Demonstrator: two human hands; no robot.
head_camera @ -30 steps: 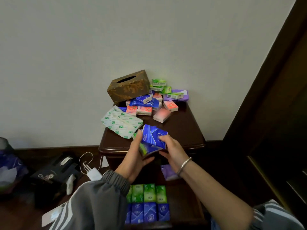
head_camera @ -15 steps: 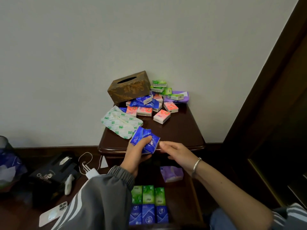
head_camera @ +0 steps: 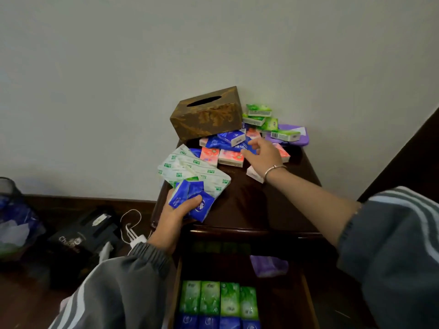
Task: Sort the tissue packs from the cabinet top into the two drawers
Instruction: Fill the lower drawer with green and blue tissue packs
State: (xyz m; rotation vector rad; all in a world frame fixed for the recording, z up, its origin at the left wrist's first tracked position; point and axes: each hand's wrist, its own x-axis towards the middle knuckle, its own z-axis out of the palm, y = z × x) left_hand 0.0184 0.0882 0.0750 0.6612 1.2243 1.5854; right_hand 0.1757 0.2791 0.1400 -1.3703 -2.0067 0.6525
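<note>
Gripping a small clutch of blue packs [head_camera: 190,198] in the left hand [head_camera: 177,214], closed firmly round them with the thumb clamped across the top. Parked at the near edge of the cabinet top [head_camera: 261,205], well in front of the tissue box [head_camera: 206,115], likely to keep one colour gathered for a single trip down.

Reaching with the right hand [head_camera: 261,155] into the loose pile just in front of the tissue box, fingers [head_camera: 254,142] spread and relaxed, holding nothing. Hovering over a blue pack [head_camera: 225,140] among the pink packs [head_camera: 231,157]; hard to say whether touching yet. Probably after another blue to add to the clutch.

Green packs [head_camera: 259,110] and a purple pouch [head_camera: 292,136] heaped right of the tissue box; a white-and-green wrapper [head_camera: 187,167] at its front left.

Below and well in front of the tissue box, an open drawer [head_camera: 306,293], lined with a green row [head_camera: 218,298] and a blue row [head_camera: 213,322], a lone purple pack [head_camera: 268,265] behind them. Sorted by colour, apparently. Much of the pile not yet sorted.
</note>
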